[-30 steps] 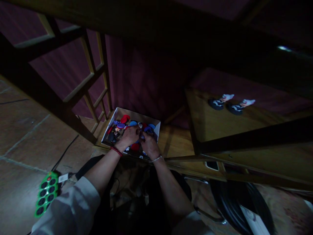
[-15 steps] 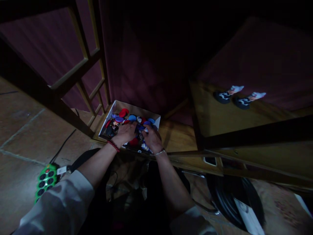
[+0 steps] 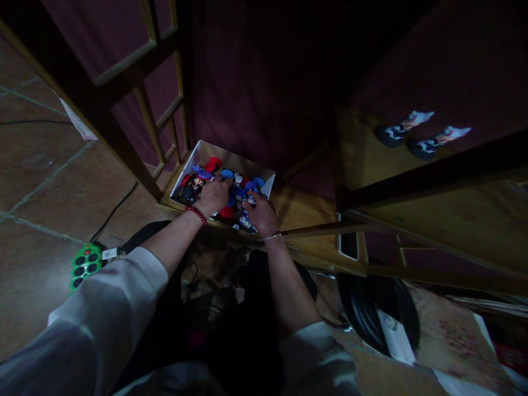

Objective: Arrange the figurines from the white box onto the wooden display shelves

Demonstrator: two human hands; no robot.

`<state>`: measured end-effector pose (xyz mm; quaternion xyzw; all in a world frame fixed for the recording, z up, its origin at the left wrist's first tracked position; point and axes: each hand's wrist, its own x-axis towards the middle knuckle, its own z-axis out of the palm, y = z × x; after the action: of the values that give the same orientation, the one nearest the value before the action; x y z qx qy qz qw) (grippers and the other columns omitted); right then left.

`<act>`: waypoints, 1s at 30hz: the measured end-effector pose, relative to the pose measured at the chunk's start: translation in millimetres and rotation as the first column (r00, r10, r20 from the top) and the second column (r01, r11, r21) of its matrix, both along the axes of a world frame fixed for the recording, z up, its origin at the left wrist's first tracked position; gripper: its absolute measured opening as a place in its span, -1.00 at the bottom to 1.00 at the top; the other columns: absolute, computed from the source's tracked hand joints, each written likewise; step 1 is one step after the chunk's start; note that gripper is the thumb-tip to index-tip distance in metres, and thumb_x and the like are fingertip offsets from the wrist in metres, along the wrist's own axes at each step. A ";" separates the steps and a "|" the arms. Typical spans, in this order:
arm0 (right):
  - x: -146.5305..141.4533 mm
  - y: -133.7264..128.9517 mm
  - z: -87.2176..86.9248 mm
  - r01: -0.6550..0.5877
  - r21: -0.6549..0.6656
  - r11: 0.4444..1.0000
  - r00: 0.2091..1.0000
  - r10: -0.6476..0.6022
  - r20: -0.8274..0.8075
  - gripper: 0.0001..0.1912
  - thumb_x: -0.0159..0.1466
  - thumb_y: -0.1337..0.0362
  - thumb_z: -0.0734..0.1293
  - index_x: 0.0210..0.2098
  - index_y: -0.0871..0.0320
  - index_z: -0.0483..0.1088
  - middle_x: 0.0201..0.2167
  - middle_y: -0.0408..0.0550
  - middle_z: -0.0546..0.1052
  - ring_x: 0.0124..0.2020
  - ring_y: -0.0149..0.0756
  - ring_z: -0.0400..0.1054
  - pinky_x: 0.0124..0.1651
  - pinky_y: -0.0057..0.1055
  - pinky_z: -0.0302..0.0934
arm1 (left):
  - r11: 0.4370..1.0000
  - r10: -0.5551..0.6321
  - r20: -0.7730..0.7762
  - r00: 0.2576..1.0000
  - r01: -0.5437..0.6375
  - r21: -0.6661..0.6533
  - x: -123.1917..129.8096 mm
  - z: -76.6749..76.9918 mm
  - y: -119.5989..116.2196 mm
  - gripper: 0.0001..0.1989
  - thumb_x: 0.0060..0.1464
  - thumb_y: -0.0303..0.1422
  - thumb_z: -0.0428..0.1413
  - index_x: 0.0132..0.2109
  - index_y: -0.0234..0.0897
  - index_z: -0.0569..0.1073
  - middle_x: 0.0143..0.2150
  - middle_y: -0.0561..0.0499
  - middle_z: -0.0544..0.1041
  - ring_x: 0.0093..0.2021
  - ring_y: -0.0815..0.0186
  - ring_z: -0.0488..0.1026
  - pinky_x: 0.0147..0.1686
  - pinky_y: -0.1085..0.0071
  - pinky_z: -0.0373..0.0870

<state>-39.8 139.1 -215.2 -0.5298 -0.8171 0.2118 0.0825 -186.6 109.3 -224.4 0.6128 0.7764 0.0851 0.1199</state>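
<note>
Just off view centre toward nine o'clock, coloured figurines (image 3: 238, 191) heaped inside open box (image 3: 237, 160), set on wooden shelf (image 3: 307, 212). Left hand (image 3: 214, 197) and right hand (image 3: 261, 214) laid among them, fingers half-curled; whether anything is gripped cannot be told. Toward two o'clock, two white-topped figures (image 3: 438, 142) placed; toward eight, green power strip (image 3: 86, 267).

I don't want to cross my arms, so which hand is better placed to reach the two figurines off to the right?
Probably the right hand: it is over the right part of the box, nearer the figurines. The left hand is farther left and would likely cross over.
</note>
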 end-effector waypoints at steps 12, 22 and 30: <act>-10.4 2.0 5.1 -0.040 -0.022 0.999 0.998 0.041 0.045 -0.62 0.21 0.22 0.22 0.03 0.07 0.26 -0.11 -0.04 0.47 -0.12 -0.25 0.36 -0.06 -0.37 0.20 | 0.991 -0.060 0.002 0.998 0.060 -0.118 -9.3 -7.6 7.4 -0.69 0.04 -0.42 -0.09 -0.06 -0.33 0.36 -0.11 -0.16 0.43 -0.15 0.20 0.42 -0.19 0.37 0.35; -7.2 -1.9 7.8 -0.029 -0.038 0.999 0.997 0.032 0.068 -0.62 0.20 0.19 0.23 0.02 0.06 0.28 -0.11 -0.01 0.47 -0.10 -0.23 0.35 -0.07 -0.36 0.21 | 0.997 0.055 0.015 0.998 -0.054 -0.055 -17.5 -5.5 1.3 -0.66 0.04 -0.33 -0.06 -0.05 -0.36 0.36 -0.04 -0.24 0.41 -0.13 0.15 0.43 -0.18 0.32 0.35; -5.9 -1.4 3.2 -0.075 -0.033 0.997 0.996 0.077 0.052 -0.63 0.19 0.23 0.23 0.00 0.10 0.30 -0.11 -0.02 0.48 -0.09 -0.25 0.35 -0.05 -0.38 0.20 | 0.996 0.088 0.067 0.994 -0.089 0.019 -17.3 -5.1 7.3 -0.68 0.00 -0.39 0.01 -0.07 -0.39 0.39 -0.14 -0.20 0.50 -0.08 0.16 0.41 -0.12 0.36 0.31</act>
<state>-45.7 137.7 -212.0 -0.5051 -0.8351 0.2132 0.0445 -203.9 116.6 -229.5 0.5760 0.7974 0.1191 0.1350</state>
